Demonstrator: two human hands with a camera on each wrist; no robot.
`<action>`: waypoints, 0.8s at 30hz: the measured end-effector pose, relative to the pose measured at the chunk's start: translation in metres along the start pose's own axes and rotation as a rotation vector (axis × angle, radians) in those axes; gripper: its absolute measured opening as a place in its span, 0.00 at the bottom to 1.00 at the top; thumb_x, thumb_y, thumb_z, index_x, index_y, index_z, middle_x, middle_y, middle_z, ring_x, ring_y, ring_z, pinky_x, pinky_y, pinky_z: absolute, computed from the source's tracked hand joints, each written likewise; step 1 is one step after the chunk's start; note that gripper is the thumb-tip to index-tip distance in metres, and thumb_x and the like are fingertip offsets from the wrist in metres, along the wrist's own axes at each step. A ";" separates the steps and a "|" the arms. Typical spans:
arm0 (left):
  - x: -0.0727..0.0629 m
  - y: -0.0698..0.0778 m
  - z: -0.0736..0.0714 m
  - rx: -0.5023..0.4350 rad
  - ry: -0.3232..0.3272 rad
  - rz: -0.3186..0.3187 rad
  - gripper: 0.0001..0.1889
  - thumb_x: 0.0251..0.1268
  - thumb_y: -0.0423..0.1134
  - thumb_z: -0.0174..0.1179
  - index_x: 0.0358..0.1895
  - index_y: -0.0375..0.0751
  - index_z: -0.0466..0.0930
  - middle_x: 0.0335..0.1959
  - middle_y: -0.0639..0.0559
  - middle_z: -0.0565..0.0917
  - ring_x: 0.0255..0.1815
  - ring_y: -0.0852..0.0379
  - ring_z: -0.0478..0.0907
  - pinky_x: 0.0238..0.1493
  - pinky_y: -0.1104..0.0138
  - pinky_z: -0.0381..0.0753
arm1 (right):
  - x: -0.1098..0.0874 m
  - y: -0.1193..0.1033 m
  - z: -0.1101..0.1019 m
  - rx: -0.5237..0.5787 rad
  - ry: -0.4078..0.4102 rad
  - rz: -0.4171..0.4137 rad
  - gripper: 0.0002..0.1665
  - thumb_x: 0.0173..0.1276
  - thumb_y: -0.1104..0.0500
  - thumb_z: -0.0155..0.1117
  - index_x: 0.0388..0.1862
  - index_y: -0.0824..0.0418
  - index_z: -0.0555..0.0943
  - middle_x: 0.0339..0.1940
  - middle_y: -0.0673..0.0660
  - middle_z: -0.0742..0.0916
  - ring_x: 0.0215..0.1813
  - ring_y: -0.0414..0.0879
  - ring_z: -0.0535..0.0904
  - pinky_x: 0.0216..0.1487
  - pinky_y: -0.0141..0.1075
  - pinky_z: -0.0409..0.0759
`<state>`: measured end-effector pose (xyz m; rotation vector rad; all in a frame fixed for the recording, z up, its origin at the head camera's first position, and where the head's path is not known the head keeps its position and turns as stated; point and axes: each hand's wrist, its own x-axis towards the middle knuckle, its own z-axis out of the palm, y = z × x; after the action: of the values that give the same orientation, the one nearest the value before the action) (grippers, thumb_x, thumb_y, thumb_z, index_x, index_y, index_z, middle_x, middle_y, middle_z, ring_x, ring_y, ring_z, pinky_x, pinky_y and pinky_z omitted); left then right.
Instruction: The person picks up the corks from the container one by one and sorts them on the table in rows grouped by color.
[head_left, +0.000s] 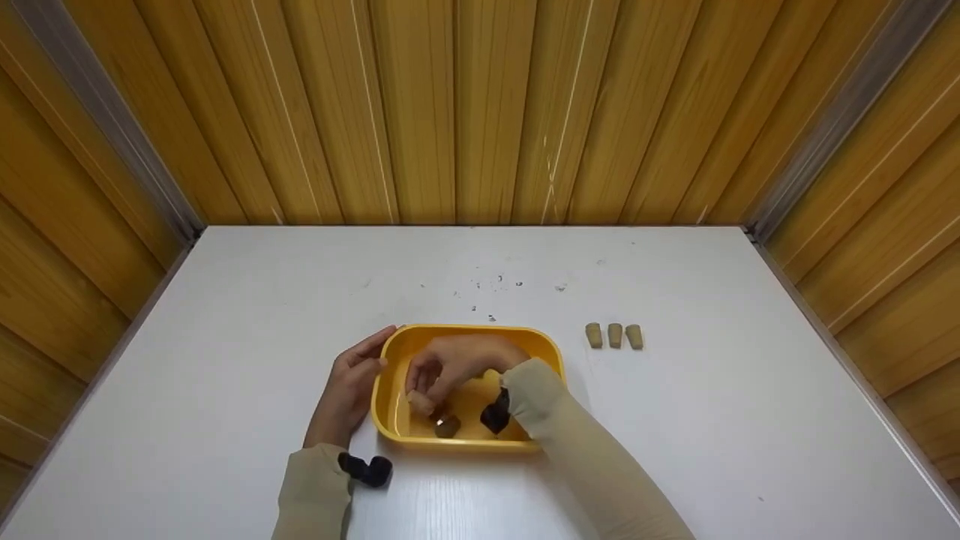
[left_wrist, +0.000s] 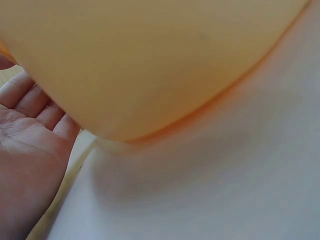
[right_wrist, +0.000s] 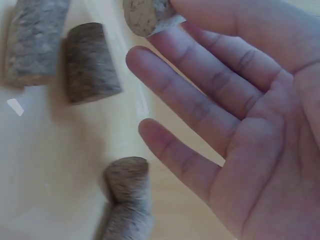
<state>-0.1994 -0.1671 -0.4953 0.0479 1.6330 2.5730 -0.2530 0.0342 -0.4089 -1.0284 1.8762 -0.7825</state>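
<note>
Cork of a coarse, speckled grain, handled by two bare hands at a yellow tray (head_left: pixel 487 445). One tapered cork (right_wrist: pixel 145 17) sits within the tray's walls, pinched between the thumb and at least one finger of the right hand (head_left: pixel 456 366); the ring and little fingers stand extended, clear of it. Two loose corks (right_wrist: pixel 93 64) lie beyond the ring fingertip, and a touching pair (right_wrist: pixel 131 181) lies just beside the little fingertip. Left hand (head_left: pixel 351 386): fingers nearly straight, resting against the tray's outer wall, thumb tip at the rim—clasping nothing tightly, as far as can be seen. Well apart from the right fingers, beyond the tray's right side, three corks (head_left: pixel 615 335) stand in a row on the white table (head_left: pixel 750 405). Handling, by judgement: the cork should be very light, firm with slight give, and dry enough not to slip, though its edges may crumble—best taken across its sides, thumb opposite fingertip, without squeezing hard. No brand, label or writing can be read on the corks or tray.
</note>
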 end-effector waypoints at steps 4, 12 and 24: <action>0.001 0.000 0.000 0.009 0.015 0.000 0.29 0.59 0.22 0.44 0.67 0.32 0.67 0.67 0.43 0.73 0.68 0.53 0.69 0.64 0.68 0.73 | -0.009 -0.004 -0.007 -0.030 0.042 -0.019 0.13 0.61 0.62 0.67 0.46 0.56 0.82 0.39 0.50 0.87 0.38 0.38 0.80 0.40 0.27 0.79; 0.000 0.001 -0.001 0.026 0.025 -0.004 0.30 0.58 0.22 0.44 0.67 0.33 0.67 0.67 0.44 0.72 0.69 0.53 0.69 0.65 0.68 0.72 | -0.031 -0.005 -0.019 -0.095 0.157 -0.035 0.14 0.62 0.60 0.66 0.48 0.56 0.83 0.45 0.50 0.87 0.43 0.38 0.83 0.42 0.29 0.82; 0.000 0.001 -0.002 -0.008 0.013 0.026 0.29 0.59 0.20 0.44 0.67 0.27 0.64 0.66 0.41 0.73 0.65 0.55 0.73 0.64 0.66 0.74 | -0.070 0.013 -0.034 -0.032 0.338 -0.138 0.16 0.62 0.60 0.66 0.50 0.60 0.83 0.48 0.56 0.87 0.48 0.47 0.84 0.52 0.34 0.83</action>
<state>-0.1993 -0.1691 -0.4952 0.0518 1.6373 2.6046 -0.2656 0.1054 -0.3784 -1.1077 2.1226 -1.0645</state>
